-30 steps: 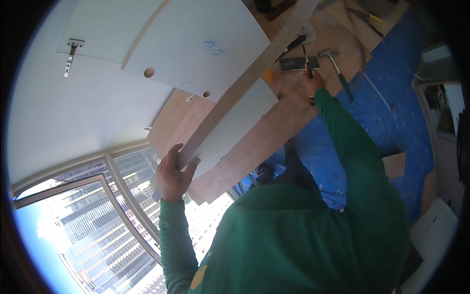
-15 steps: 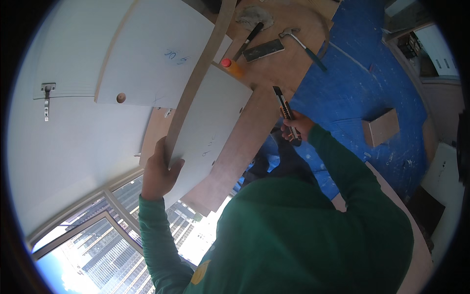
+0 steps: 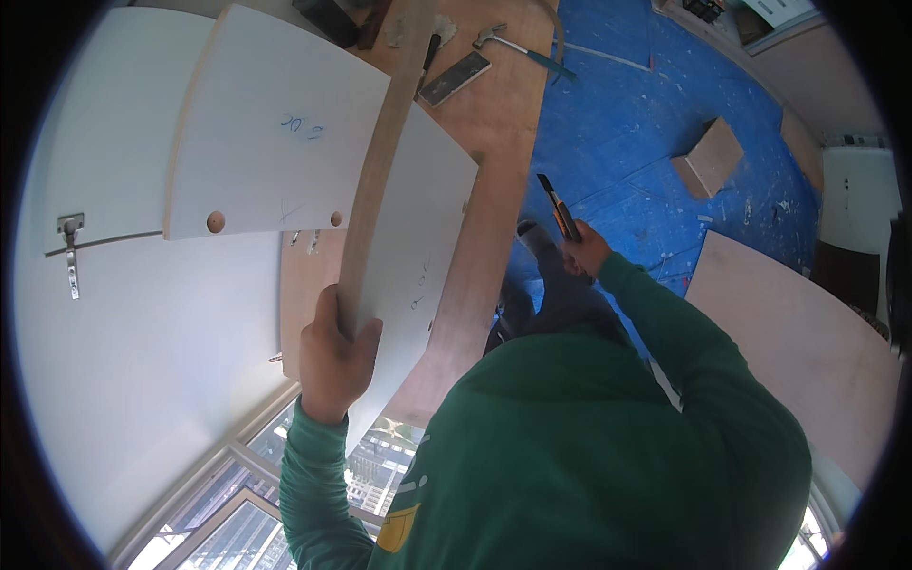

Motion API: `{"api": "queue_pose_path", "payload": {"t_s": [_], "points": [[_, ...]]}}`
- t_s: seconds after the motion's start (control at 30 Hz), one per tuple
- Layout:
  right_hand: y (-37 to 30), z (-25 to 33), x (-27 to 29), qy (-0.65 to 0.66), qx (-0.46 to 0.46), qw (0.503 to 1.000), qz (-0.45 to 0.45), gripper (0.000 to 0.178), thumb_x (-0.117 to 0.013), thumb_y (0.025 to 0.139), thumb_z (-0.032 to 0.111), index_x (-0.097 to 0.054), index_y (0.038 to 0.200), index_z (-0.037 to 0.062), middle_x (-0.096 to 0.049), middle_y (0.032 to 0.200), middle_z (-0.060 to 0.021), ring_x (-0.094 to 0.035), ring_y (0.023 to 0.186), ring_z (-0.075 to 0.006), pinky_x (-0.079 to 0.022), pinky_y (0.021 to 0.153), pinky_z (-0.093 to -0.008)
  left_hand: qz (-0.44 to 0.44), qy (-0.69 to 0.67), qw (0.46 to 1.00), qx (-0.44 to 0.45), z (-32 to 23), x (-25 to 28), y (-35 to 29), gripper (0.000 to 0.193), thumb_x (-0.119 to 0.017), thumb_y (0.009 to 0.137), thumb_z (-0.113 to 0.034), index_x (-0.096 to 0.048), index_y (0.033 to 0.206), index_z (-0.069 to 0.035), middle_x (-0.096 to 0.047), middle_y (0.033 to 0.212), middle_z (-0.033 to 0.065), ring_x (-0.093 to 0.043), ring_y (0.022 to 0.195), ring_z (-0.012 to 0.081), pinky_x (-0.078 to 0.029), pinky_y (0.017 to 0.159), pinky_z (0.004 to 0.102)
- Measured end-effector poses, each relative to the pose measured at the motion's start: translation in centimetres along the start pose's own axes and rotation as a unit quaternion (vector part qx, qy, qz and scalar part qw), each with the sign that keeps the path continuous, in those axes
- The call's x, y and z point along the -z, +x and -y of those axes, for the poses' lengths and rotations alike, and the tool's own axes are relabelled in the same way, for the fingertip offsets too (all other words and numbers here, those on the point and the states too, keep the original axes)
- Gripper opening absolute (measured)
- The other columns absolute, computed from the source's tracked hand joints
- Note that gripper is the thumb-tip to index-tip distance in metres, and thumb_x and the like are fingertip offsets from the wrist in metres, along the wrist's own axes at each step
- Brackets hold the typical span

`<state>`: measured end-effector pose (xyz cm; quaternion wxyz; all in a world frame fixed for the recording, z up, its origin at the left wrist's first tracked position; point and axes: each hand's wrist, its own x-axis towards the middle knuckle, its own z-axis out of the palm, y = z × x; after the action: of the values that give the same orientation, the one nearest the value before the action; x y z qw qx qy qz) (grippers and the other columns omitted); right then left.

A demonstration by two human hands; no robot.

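My left hand is closed round the near end of a long board standing on edge, its light-brown edge strip facing up. Thumb and fingers lie on either side of that strip. Right beside it spreads a white face with pen marks; I cannot tell whether it belongs to the same board. In my right hand is a snap-off utility knife, its dark tip pointing away from me. The knife is apart from the board, to the right of the plywood bench top.
A claw hammer and a dark rectangular block lie on the bench. Further left is a white panel with round holes; a metal hinge is beyond it. On blue floor sheeting are a box and a pinkish board.
The view has shifted, so bench and floor things sit differently. An orange bottle seen before is out of sight. My left hand still grips the board, my right the knife.
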<state>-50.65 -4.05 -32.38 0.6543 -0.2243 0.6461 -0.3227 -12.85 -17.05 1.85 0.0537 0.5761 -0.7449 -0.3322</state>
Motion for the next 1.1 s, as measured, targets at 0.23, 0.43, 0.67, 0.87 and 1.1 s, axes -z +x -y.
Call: {"api": "queue_pose_path", "payload": {"t_s": [0.23,0.43,0.67,0.87,1.1], "points": [[1.7,-3.1,-3.4,-0.005,0.065,0.996,-0.063,0.038,-0.049,0.112,0.038,-0.056,0.133,0.0075,-0.059,0.082,-0.0074,-0.062,0.074,-0.0195,-0.051,0.069,-0.0402,0.011,0.021,1.000,-0.015,-0.6,-1.5,-1.3,0.041,-0.073,0.089,-0.009,-0.054,0.123,0.003,-0.071,0.086,0.0277,-0.074,0.076,0.0444,-0.058,0.070,0.0456],[1.8,1.3,-5.0,-0.132,0.122,0.983,-0.034,0.043,-0.047,0.112,0.035,-0.053,0.145,0.0073,-0.061,0.088,-0.0150,-0.064,0.086,-0.0315,-0.049,0.078,-0.0470,0.049,0.040,0.996,0.060,-1.3,-2.2,-2.0,0.051,-0.071,0.087,-0.004,-0.051,0.133,0.003,-0.071,0.093,0.0262,-0.076,0.083,0.0403,-0.059,0.076,0.0418],[7.8,0.0,-4.8,-0.141,0.200,0.968,-0.050,0.043,-0.049,0.111,0.032,-0.054,0.146,0.0068,-0.067,0.092,-0.0214,-0.066,0.090,-0.0391,-0.050,0.081,-0.0512,-0.016,0.067,0.992,-0.110,-4.4,-4.4,3.2,0.074,-0.066,0.084,0.003,-0.037,0.153,0.006,-0.067,0.124,0.0274,-0.074,0.105,0.0397,-0.056,0.097,0.0395],[9.9,0.6,-5.1,-0.157,0.164,0.973,-0.043,0.043,-0.050,0.110,0.032,-0.056,0.142,0.0048,-0.071,0.104,-0.0282,-0.068,0.102,-0.0479,-0.051,0.088,-0.0545,-0.010,0.051,0.998,-0.041,-4.7,-4.7,4.3,0.072,-0.063,0.088,-0.001,-0.036,0.154,0.005,-0.068,0.126,0.0300,-0.073,0.110,0.0417,-0.056,0.100,0.0432],[11.3,0.0,-4.8,-0.175,0.172,0.969,-0.004,0.048,-0.050,0.112,0.029,-0.049,0.156,0.0111,-0.069,0.128,-0.0287,-0.066,0.122,-0.0433,-0.052,0.100,-0.0475,-0.011,0.034,0.999,-0.020,-5.2,-4.9,4.1,0.071,-0.063,0.088,-0.001,-0.037,0.154,0.004,-0.067,0.127,0.0312,-0.074,0.111,0.0423,-0.057,0.098,0.0434]]}}
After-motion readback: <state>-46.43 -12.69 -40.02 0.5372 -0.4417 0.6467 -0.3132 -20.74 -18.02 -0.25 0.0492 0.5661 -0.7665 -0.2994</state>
